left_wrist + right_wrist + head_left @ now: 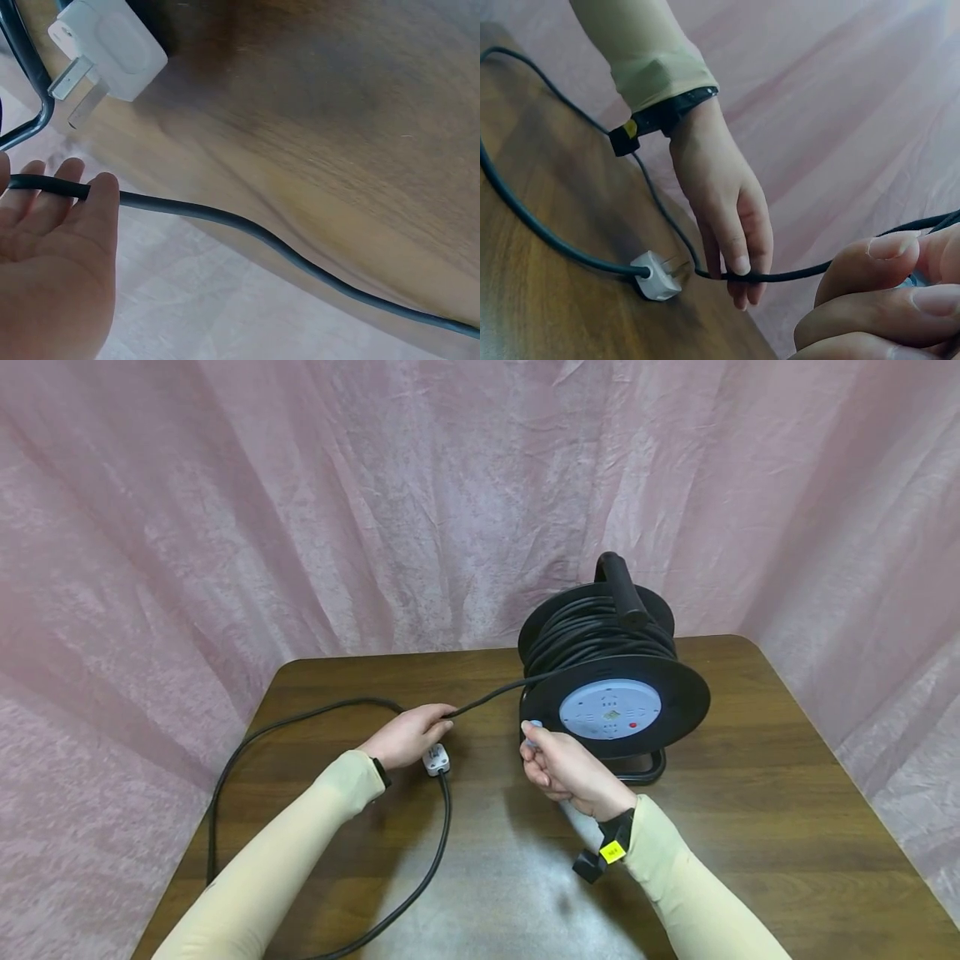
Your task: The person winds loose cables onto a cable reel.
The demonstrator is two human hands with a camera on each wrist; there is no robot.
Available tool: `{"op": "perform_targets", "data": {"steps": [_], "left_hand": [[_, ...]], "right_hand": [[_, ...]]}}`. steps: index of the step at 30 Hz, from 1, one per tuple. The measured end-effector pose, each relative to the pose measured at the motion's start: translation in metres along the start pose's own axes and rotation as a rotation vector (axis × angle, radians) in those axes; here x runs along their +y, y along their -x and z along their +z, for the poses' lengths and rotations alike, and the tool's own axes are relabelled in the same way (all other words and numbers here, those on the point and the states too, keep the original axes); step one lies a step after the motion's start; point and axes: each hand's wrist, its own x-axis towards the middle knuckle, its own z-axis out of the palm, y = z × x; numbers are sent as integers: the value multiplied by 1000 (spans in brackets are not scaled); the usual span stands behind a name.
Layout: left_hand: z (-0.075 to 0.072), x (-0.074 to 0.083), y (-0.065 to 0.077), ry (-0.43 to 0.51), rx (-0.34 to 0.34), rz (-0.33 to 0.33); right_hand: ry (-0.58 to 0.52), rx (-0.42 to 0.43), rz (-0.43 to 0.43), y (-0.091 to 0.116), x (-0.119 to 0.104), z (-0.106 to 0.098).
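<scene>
A black cable reel (681,697) stands upright at the back right of the table, with a pale blue socket panel (581,710) on its front disc. My right hand (573,772) grips a small pale blue crank knob (534,724) at the disc's left side; the fingers hide most of it. Left of the reel, my left hand (408,735) holds the black cable (495,694), which runs from it up to the coils. In the right wrist view, the left thumb presses the cable (802,271) against the fingers. A white plug (112,49) with flat metal pins lies beside that hand.
Loose cable (217,785) loops across the left of the brown wooden table (757,760) and curves back to the plug. The reel has a top carrying handle (621,589) and a tubular foot (648,768). Pink curtains (450,510) hang behind and at both sides.
</scene>
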Motion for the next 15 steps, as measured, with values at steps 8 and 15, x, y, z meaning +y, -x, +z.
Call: {"op": "perform_targets", "data": {"steps": [8,15], "left_hand": [[0,0,0,9,-13,-13],[-1,1,0,20,-22,-18]], "right_hand": [[3,-13,-22,2,-10,2],[1,-3,-42,3,-18,2]]}}
